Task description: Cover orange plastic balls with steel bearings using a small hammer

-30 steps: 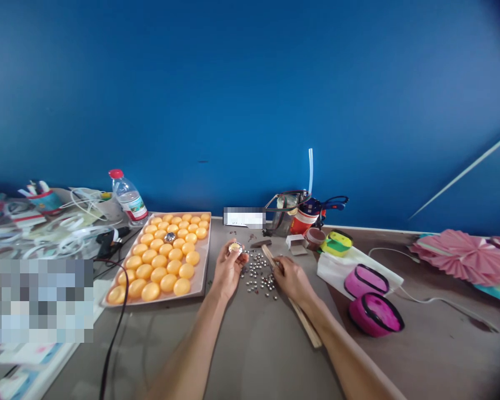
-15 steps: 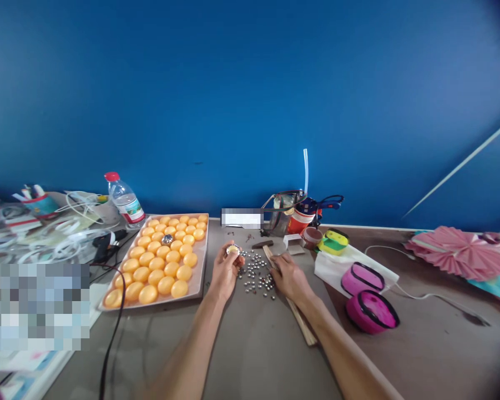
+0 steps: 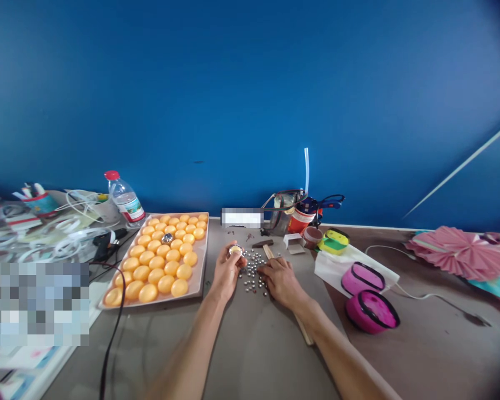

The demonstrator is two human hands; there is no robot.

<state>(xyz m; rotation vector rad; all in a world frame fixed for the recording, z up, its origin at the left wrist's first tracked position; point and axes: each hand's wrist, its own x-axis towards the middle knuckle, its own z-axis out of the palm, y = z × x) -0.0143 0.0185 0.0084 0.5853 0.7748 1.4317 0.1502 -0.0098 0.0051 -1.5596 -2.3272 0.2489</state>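
My left hand (image 3: 226,275) is closed around an orange ball (image 3: 235,251) whose visible rim is studded with silver beads. Just to its right, loose silver beads (image 3: 252,272) are scattered over the grey table mat. My right hand (image 3: 280,278) lies low over the right side of these beads, palm down, with its fingers stretched out and the fingertips among them. Nothing shows as held in it. Thin wooden strips (image 3: 305,331) run beneath that hand and wrist.
Left of my hands, a shallow tray (image 3: 199,266) holds many orange balls and one silver-studded ball (image 3: 167,239). A bottle (image 3: 129,205) stands behind it. A black cable (image 3: 116,328) crosses the tray's near corner. Pink pouches (image 3: 373,311) lie at right.
My right hand has moved left from the wooden strips, its fingers now over the beads. The left hand, still holding the ball, has shifted slightly right.
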